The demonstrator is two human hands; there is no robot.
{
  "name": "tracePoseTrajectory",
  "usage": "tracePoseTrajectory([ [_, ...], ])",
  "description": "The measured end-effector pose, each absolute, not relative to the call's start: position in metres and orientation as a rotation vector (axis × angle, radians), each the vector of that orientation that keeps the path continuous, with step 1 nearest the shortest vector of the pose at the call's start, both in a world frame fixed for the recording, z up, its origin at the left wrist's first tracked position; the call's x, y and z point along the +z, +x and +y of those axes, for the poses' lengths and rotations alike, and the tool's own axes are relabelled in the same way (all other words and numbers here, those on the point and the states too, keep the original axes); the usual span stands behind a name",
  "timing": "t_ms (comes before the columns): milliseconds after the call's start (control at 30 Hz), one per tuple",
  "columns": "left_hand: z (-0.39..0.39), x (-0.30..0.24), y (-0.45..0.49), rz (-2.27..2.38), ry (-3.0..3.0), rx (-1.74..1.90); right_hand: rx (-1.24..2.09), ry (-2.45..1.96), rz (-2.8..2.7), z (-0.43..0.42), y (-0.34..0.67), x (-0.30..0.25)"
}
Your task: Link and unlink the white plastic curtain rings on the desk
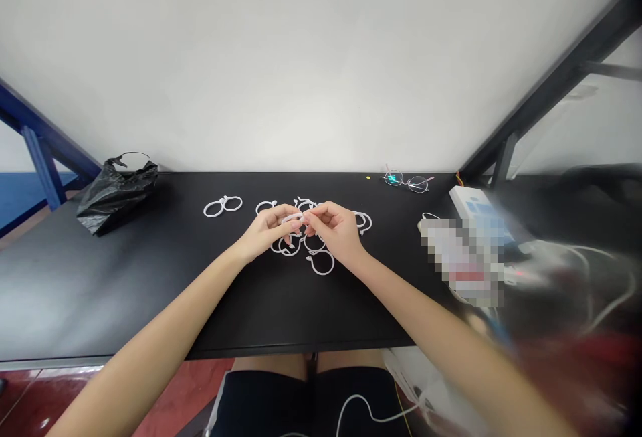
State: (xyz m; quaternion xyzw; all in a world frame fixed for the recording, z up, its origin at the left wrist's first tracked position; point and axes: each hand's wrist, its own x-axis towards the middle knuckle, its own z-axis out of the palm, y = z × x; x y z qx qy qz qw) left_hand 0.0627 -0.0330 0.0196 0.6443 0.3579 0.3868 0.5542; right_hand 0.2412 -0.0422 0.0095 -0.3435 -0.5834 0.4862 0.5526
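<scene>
Looking down my head feed, I find the dark shorts (pixel 281 397) of the seated wearer closest to me, with a white cable (pixel 374 418) looping over them. Beyond comes the front edge of the black table (pixel 125 290), crossed by both bare forearms. On my right a pixelated object (pixel 459 256) lies in front of a white box (pixel 474 206), and the area beside them is too smeared for me to read. The nearest loose ring (pixel 324 274) rests just below a cluster of similar rings (pixel 289 253), several of them overlapping, partly hidden under the hands. Above that cluster, my left hand (pixel 268 229) pinches a white ring (pixel 292 218) between thumb and fingers, while my right hand (pixel 338 226) has thumb and fingertips closed on its right end, the two sets of fingertips almost meeting. More rings (pixel 368 221) show just beside the right hand; two touching rings (pixel 223 205) lie well apart to the left. Farther back I see a crumpled black bag (pixel 120 189), then wire-framed glasses (pixel 405 183) and a yellow scrap (pixel 368 177) near the pale wall (pixel 321 62).
</scene>
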Motion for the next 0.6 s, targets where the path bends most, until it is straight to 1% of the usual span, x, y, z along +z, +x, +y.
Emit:
tracePoseTrajectory([
  [200, -0.033, 0.013, 0.059, 1.010, 1.737, 1.000, 1.171, -0.858, -1.387, -0.041, 0.241, 0.008],
  [267, -0.031, 0.013, 0.055, 1.194, 1.941, 1.121, 1.162, -0.895, -1.382, -0.041, 0.241, 0.008],
  [367, -0.025, 0.012, 0.044, 1.593, 2.240, 1.278, 1.153, -0.922, -1.382, -0.041, 0.242, 0.009],
  [467, -0.017, 0.006, 0.030, 1.935, 2.314, 1.118, 1.156, -0.927, -1.384, -0.042, 0.242, 0.011],
  [600, -0.011, -0.008, 0.019, 2.144, 2.363, 0.780, 1.161, -0.930, -1.366, -0.043, 0.242, 0.012],
])
